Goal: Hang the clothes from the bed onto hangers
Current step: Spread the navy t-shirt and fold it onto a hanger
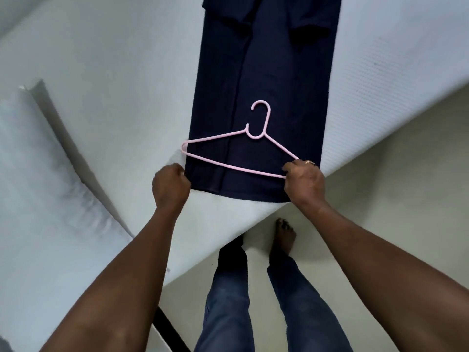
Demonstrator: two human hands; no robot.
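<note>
pink hanger (255, 137) lies on the navy garment (279, 85) on the bed (127, 85). left hand (171, 184) grip pinches the hem at 9 o'clock; right hand (304, 181) grip holds the hanger's 3 o'clock end.

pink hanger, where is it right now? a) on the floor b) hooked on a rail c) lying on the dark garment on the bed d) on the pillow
C: the pink hanger lies flat on the navy garment spread on the bed, the right hand gripping its right end.
</note>
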